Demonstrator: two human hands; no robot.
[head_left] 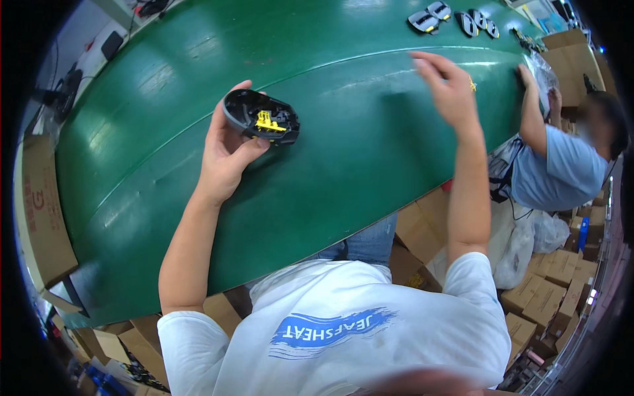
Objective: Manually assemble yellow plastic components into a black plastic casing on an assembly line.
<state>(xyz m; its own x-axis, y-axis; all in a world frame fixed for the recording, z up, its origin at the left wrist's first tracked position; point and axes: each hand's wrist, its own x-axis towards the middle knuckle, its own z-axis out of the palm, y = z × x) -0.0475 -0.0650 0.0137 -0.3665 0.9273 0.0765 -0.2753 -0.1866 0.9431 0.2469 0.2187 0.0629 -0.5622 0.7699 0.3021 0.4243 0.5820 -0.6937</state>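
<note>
- From my remote seat, I see the black shell (256,105) held up over the green worktop (350,171) in the left hand (224,155), open side turned up toward the camera.
- The left hand is pinching it: thumb on the near rim, fingers wrapped around the far left side and underneath.
- The relation I judge to matter most: from the right hand (454,96), the shell lies well apart to the left and slightly nearer the person's body. Its long axis runs roughly left to right, dipping at the right end, and that lower end faces the right arm. The left hand is the nearer one, already touching.
- The right hand hangs over the worktop, slightly blurred, thumb and forefinger reaching leftward, a little apart. A small yellow bit (473,84) shows at its outer edge; I can't tell whether the curled fingers grip it.
- Shape and stuff: the shell looks like hard plastic, an oval hollow with a smooth, greyish rounded end and ribbed, dark insides. A bright yellow insert (267,121), stepped and angular, sits in it.
- The worktop is glossy and smooth, crossed by a long seam; it catches pale glare.
- More dark, curved shells (428,18) with yellow flecks lie at the far edge, near a brown cardboard carton (569,63).
</note>
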